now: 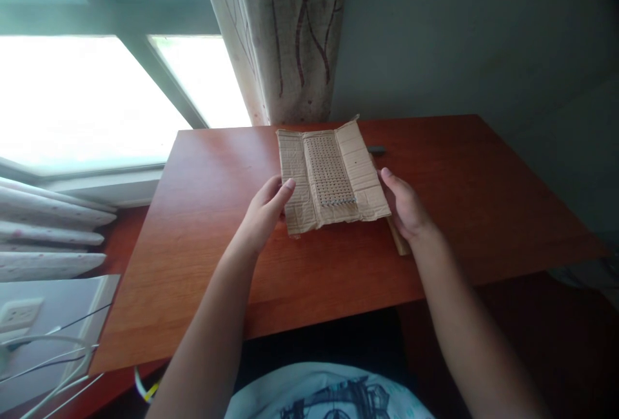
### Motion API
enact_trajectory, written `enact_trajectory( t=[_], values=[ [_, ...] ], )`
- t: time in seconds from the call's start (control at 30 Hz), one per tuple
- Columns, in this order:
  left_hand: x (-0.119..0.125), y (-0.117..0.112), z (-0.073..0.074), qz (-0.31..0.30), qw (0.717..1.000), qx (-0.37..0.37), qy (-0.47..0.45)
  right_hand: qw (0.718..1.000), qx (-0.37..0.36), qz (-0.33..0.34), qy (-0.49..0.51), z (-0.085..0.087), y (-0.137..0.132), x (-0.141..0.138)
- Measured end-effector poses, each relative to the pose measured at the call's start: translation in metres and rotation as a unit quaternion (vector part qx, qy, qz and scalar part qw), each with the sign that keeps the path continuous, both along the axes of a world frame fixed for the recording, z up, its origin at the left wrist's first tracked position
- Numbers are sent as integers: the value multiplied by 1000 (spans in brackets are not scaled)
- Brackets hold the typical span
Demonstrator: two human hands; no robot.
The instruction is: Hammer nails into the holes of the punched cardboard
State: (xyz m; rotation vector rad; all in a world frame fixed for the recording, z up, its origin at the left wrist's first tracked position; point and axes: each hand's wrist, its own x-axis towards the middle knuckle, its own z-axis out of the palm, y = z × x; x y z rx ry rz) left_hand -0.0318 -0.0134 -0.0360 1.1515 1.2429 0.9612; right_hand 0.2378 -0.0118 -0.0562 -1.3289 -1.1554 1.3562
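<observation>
A piece of creased brown cardboard (356, 161) is held up over the table, tilted toward me. Its middle panel is punched with rows of small holes, and a dark twisted edging or stitching runs along the near row. My left hand (268, 206) grips the left edge, thumb on top and fingers mostly hidden beneath. At the right edge is my right hand (403, 203), its thumb against the side and the other fingers largely out of sight. Partly covered by the cardboard, a light brown flat strip (399, 243) lies on the table beside my right hand.
The reddish-brown wooden table (483, 193) stands against a wall. A small dark grey object (376, 149) lies behind the cardboard. Window and patterned curtain (304, 38) are at the back left; a wall socket (20, 314) and loose cables (62, 348) are at the lower left.
</observation>
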Motion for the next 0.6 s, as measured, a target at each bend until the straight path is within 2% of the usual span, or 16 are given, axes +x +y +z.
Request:
enact_trajectory(
  t=[0.1,0.3,0.47,0.6],
  values=[
    [4,-3,1,-34,999,-7,-41,999,-11,7,42,3,-1,-7],
    [7,-1,-6,-36,997,1,-71,998,-22,-8,62,7,-3,-14],
    [9,-3,-6,-32,997,-7,-67,996,-28,-12,89,8,-5,-12],
    [19,-5,-6,-41,994,-4,-102,996,-20,-28,86,11,-9,-2]
  ],
)
